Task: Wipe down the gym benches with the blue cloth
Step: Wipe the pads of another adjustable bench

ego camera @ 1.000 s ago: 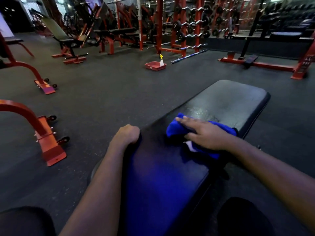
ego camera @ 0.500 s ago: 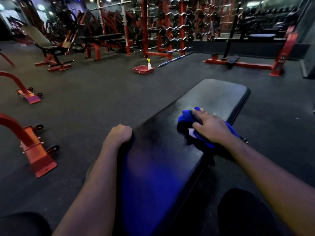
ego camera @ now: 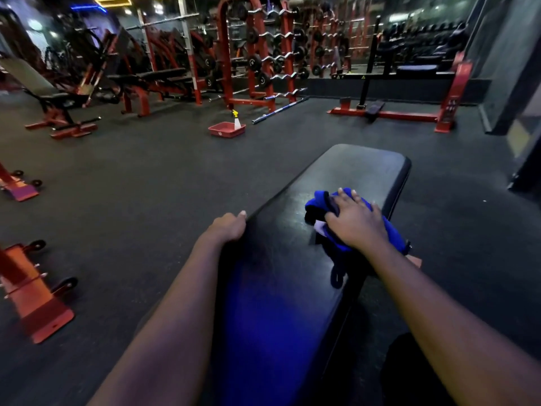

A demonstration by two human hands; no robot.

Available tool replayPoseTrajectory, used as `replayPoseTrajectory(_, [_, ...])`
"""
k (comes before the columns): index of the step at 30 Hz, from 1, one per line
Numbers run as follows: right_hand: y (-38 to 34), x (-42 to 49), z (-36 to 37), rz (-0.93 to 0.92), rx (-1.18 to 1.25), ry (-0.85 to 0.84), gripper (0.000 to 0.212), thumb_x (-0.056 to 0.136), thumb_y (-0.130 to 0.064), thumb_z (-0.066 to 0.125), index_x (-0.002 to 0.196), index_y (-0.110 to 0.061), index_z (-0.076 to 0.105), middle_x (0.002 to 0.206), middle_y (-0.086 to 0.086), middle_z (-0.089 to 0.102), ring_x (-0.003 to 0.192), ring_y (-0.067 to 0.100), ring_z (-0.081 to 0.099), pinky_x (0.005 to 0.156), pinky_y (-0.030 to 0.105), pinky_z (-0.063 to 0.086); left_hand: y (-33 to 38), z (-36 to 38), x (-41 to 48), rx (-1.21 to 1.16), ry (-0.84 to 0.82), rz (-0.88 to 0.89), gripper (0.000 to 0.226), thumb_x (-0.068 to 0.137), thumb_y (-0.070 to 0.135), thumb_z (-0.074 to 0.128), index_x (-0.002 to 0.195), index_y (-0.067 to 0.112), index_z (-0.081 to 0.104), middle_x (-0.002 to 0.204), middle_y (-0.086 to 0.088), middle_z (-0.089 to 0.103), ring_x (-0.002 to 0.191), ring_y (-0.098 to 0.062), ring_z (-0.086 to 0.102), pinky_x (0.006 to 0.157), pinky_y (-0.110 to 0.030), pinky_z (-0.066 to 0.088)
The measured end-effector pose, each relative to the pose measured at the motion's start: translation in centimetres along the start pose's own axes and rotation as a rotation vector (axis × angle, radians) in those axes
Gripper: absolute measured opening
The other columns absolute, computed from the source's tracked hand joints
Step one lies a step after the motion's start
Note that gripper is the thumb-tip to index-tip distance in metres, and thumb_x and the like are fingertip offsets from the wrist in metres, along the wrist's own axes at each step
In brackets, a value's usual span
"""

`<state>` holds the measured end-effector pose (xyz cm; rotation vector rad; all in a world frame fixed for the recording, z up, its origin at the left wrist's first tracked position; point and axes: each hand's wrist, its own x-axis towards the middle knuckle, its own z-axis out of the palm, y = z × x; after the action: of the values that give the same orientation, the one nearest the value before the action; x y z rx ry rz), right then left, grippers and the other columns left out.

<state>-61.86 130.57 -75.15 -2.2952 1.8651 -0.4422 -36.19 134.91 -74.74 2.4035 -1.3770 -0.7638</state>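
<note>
The bench [ego camera: 360,171] points away rightward — right hand [ego camera: 355,222] presses blue cloth [ego camera: 317,202] flat-fingered, left hand [ego camera: 228,228] grips its edge.

One cloth [ego camera: 318,203], one tray [ego camera: 224,132], one bottle [ego camera: 237,122]

Dim gym, ceiling lights [ego camera: 35,24] glaring far left, blue sheen on the bench [ego camera: 263,317], edges bowed.
</note>
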Motion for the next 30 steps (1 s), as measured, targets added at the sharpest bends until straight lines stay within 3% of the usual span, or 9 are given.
replayPoseTrajectory(5, [1.1, -4.0, 1.2, -0.079, 0.058, 0.017, 0.057, 0.096, -0.043, 0.042, 0.151, -0.037, 0.03, 0.161, -0.021, 0.012, 0.149, 0.002, 0.003, 0.119, 0.044, 0.001, 0.2, 0.9, 1.3, 0.013, -0.007, -0.019, 0.066, 0.105, 0.047, 0.021, 0.15, 0.001, 0.031, 0.155, -0.024, 0.03, 0.143, -0.038, 0.03, 0.118, -0.041, 0.025])
replayPoseTrajectory(12, [2.2, 3.2, -0.4, -0.017, -0.001, -0.037, 0.059, 0.094, -0.041, 0.04, 0.152, -0.031, 0.03, 0.163, -0.012, 0.012, 0.151, 0.011, 0.007, 0.12, 0.047, 0.007, -0.1, 1.5, 1.4, 0.015, 0.051, -0.042, 0.066, 0.103, 0.048, 0.023, 0.147, 0.001, 0.036, 0.152, -0.023, 0.036, 0.139, -0.037, 0.037, 0.115, -0.044, 0.029])
replayPoseTrajectory(17, [4.0, 0.6, 0.4, -0.187, 0.023, -0.06, 0.059, 0.097, -0.044, 0.043, 0.153, -0.033, 0.026, 0.162, -0.02, 0.009, 0.149, 0.001, 0.004, 0.121, 0.041, 0.004, 0.1, 1.7, 2.1, 0.05, 0.066, -0.036, 0.063, 0.105, 0.044, 0.022, 0.146, -0.001, 0.037, 0.153, -0.022, 0.035, 0.139, -0.036, 0.036, 0.115, -0.043, 0.029])
replayPoseTrajectory(22, [3.5, 7.2, 0.0, -0.102, -0.048, -0.086, 0.059, 0.096, -0.04, 0.036, 0.153, -0.027, 0.026, 0.164, -0.009, 0.011, 0.151, 0.013, 0.006, 0.121, 0.046, 0.009, 0.3, 1.7, 2.1, 0.036, 0.081, -0.069, 0.065, 0.104, 0.046, 0.024, 0.147, -0.001, 0.035, 0.153, -0.023, 0.034, 0.14, -0.036, 0.035, 0.114, -0.042, 0.029])
replayPoseTrajectory(28, [5.0, 6.1, 0.1, -0.421, -0.052, -0.167, 0.06, 0.101, -0.043, 0.038, 0.156, -0.032, 0.015, 0.162, -0.017, 0.006, 0.149, 0.003, 0.002, 0.121, 0.037, 0.003, 0.4, 1.6, 2.3, 0.007, 0.086, -0.096, 0.065, 0.105, 0.046, 0.026, 0.145, -0.004, 0.036, 0.152, -0.024, 0.035, 0.139, -0.036, 0.036, 0.11, -0.038, 0.03])
replayPoseTrajectory(30, [5.7, 8.2, -0.3, -0.411, -0.047, -0.188, 0.06, 0.101, -0.04, 0.038, 0.156, -0.029, 0.016, 0.163, -0.014, 0.009, 0.149, 0.003, 0.005, 0.12, 0.033, 0.005, 0.4, 1.6, 2.3, -0.002, 0.085, -0.107, 0.064, 0.105, 0.046, 0.026, 0.144, -0.004, 0.038, 0.151, -0.024, 0.037, 0.138, -0.035, 0.038, 0.109, -0.037, 0.031])
